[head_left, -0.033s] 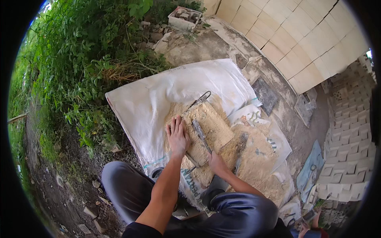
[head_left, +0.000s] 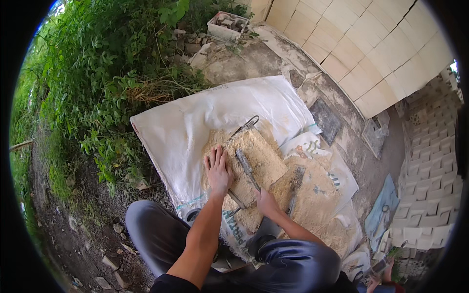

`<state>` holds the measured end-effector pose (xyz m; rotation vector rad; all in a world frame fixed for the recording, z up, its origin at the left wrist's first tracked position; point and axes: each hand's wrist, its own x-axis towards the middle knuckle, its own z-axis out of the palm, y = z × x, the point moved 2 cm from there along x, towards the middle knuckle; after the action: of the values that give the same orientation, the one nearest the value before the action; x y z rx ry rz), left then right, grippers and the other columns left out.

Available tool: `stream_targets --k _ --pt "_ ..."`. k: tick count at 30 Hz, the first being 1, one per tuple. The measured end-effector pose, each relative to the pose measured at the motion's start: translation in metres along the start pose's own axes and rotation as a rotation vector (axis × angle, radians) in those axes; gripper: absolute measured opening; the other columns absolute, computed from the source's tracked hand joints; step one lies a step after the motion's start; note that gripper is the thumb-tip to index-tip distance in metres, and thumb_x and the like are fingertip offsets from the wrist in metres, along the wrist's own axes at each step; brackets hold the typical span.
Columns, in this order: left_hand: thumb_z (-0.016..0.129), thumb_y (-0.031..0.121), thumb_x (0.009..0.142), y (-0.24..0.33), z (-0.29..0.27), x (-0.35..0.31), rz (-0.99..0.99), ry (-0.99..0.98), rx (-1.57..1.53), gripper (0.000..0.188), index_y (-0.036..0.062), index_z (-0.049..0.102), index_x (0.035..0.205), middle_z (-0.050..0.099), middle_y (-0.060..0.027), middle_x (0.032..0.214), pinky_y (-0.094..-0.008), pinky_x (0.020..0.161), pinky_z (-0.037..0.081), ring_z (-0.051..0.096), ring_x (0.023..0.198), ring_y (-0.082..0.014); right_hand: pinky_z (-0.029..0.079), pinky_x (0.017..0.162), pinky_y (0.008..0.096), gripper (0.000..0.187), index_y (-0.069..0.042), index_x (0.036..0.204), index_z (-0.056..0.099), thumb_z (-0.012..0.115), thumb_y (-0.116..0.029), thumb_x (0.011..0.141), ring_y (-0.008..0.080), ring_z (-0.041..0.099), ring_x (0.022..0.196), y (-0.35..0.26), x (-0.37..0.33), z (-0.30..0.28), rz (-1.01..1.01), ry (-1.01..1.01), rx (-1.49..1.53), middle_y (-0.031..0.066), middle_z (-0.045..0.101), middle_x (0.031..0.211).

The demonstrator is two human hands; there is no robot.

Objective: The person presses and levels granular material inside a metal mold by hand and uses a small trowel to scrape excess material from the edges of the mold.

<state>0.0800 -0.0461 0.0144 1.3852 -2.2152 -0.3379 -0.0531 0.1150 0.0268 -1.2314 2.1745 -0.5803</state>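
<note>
A rectangular mold [head_left: 235, 199], framed in metal with a wire loop handle [head_left: 251, 120] at its far end, lies heaped with crumbly tan sandy material [head_left: 264, 156]. My left hand [head_left: 219, 172] presses flat along its left side, fingers stretched and slightly apart. In my right hand [head_left: 267, 202] is the near end of a long, narrow grey tool [head_left: 248, 169], its fingers closed round it. The tool's far part rests on or just over the tan material; whether it touches cannot be told. Beneath the mold spreads a white woven sack [head_left: 195, 117].
More tan powder [head_left: 312, 195] covers the sack's right side. A dark slab [head_left: 326, 121] lies beyond it. Stacked pale blocks [head_left: 376, 44] stand at the far right, a box of rubble [head_left: 226, 27] at the back, plants [head_left: 102, 93] leftward. Another person's hands [head_left: 380, 279] show at lower right.
</note>
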Motion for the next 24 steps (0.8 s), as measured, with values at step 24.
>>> stream_targets --k 24 --pt "0.048 0.013 0.088 -0.003 0.000 0.006 0.000 0.024 -0.058 0.043 0.0097 0.048 0.131 0.035 -0.0058 0.149 -0.0450 0.114 0.017 0.028 0.139 -0.0254 0.042 0.051 0.0491 0.034 0.005 0.091 0.053 0.046 -0.028 0.097 0.0462 0.057 0.060 -0.052 0.007 -0.078 -0.069 0.176 0.054 0.0272 0.057 0.063"
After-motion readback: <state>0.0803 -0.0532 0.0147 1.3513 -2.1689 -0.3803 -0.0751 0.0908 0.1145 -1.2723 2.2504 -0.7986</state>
